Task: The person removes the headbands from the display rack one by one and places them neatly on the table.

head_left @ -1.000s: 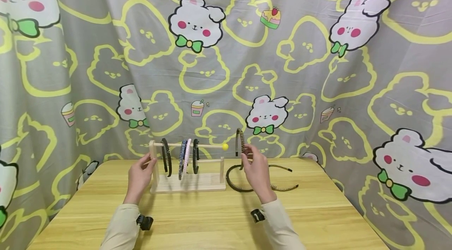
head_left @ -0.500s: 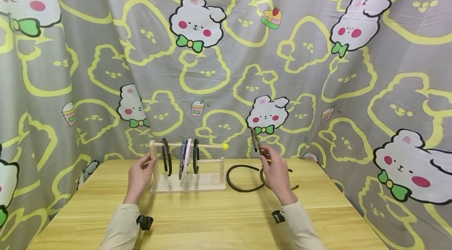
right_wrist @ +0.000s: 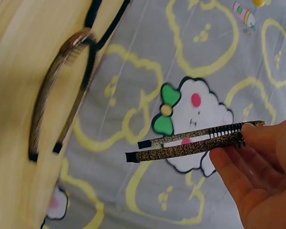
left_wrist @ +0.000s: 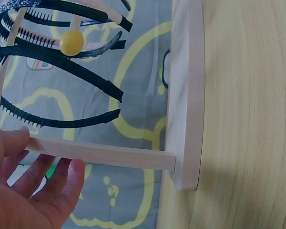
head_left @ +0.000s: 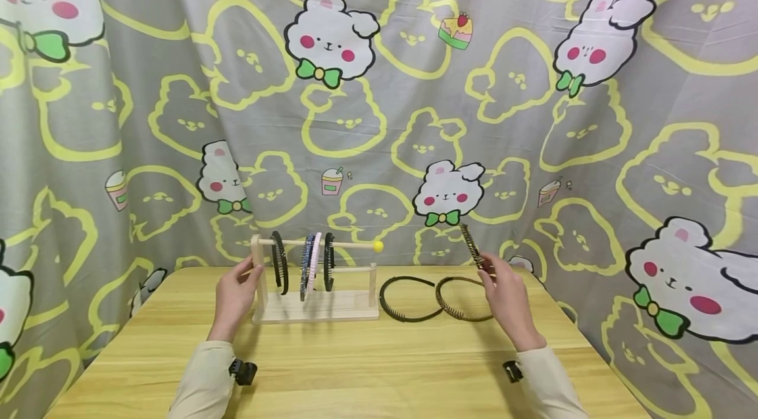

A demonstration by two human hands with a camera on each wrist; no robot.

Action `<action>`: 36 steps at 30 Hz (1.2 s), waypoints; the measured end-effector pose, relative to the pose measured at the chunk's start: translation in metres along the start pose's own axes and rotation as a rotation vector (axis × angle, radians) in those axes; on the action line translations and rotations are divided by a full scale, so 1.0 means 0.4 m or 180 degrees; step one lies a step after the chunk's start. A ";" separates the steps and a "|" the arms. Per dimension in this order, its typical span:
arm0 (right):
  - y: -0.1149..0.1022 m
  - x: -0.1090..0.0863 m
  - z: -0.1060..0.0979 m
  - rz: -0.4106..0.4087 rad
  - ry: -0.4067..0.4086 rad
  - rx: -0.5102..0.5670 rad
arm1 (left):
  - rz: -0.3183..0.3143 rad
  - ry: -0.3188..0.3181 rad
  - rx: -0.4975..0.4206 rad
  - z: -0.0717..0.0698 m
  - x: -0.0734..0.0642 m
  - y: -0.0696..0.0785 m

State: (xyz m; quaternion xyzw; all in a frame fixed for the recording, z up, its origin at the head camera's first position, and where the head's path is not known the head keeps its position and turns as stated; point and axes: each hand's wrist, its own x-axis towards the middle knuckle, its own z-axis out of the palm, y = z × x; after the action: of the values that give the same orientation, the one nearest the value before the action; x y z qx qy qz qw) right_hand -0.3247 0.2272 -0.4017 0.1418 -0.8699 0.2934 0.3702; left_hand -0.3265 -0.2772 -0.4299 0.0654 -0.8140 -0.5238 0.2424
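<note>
My left hand point(head_left: 235, 294) holds the left upright of a wooden headband stand point(head_left: 320, 312); in the left wrist view its thumb and fingers lie on either side of the upright point(left_wrist: 109, 153). Several headbands hang on the stand's top rod, among them a black one point(head_left: 277, 261), a blue glittery one point(head_left: 306, 264) and a pink one point(head_left: 315, 260). My right hand point(head_left: 508, 300) pinches a gold-and-black toothed headband point(right_wrist: 181, 152) between thumb and fingers, raised above the table's right side. Below and left of that hand, a brown-gold headband point(head_left: 451, 310) lies on the table.
A black headband point(head_left: 408, 320) lies between the stand and the brown-gold one, touching or overlapping it. The rod ends in a yellow ball point(head_left: 378, 246). Behind the wooden table point(head_left: 355, 373) hangs a grey patterned curtain point(head_left: 379, 103).
My right hand has moved right with the gold-and-black headband, away from the stand, and the headband has turned. More of the two headbands on the table shows. The left hand stays put.
</note>
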 end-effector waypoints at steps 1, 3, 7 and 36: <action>0.010 -0.003 -0.005 0.0001 -0.0011 -0.0042 | 0.0001 0.0001 0.0002 0.000 0.000 0.000; 0.031 -0.010 -0.013 0.0002 -0.0034 -0.0122 | 0.0007 0.0000 0.0016 0.000 0.001 -0.001; 0.080 -0.020 -0.024 -0.0034 -0.0042 -0.0271 | 0.0008 0.0006 0.0027 -0.001 0.002 -0.002; 0.307 -0.089 -0.073 0.0497 -0.0385 -0.0651 | -0.0007 0.0025 0.0004 0.002 -0.001 0.000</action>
State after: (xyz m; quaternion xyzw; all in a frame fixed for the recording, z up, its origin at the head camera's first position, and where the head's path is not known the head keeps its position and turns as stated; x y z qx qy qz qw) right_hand -0.3407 0.3432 -0.4613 0.0526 -0.9244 0.2221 0.3057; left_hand -0.3263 -0.2764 -0.4304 0.0685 -0.8133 -0.5233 0.2451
